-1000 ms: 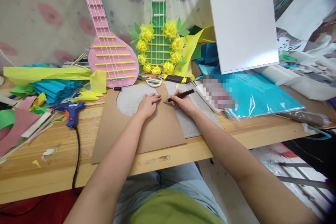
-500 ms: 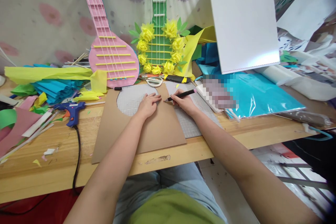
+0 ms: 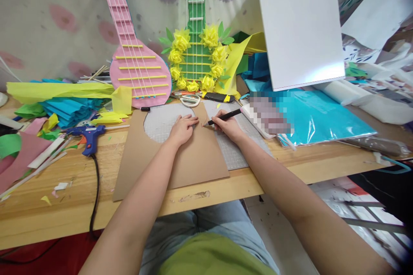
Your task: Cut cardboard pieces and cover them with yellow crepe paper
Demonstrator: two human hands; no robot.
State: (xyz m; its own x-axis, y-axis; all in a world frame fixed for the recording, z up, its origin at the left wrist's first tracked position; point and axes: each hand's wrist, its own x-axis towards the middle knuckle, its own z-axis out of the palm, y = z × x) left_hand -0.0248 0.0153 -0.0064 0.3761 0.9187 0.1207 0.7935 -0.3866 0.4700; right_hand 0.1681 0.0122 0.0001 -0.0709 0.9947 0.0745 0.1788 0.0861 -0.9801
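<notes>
A brown cardboard sheet (image 3: 200,159) with a rounded cut-out along its far edge lies on a grey gridded cutting mat (image 3: 234,152). My left hand (image 3: 183,129) rests flat on the cardboard, just right of the cut-out, its fingers stretched out. In my right hand (image 3: 227,125) is a black marker (image 3: 229,115), tilted, with its tip at the cardboard's narrow strip near the right edge. Thin reddish marks show by the tip. The black marker cap (image 3: 145,109) lies at the far left corner of the cardboard.
A blue glue gun (image 3: 90,137) with its cord is to the left, among paper scraps. Behind stand a pink paper guitar (image 3: 142,77) and a green one (image 3: 196,60) with yellow flowers. Scissors (image 3: 190,101), a utility knife (image 3: 219,97) and a blue plastic-wrapped pack (image 3: 325,116) lie beyond.
The marker tip has shifted slightly right, and more of a thin reddish line shows on the cardboard strip. My left hand has stayed in place.
</notes>
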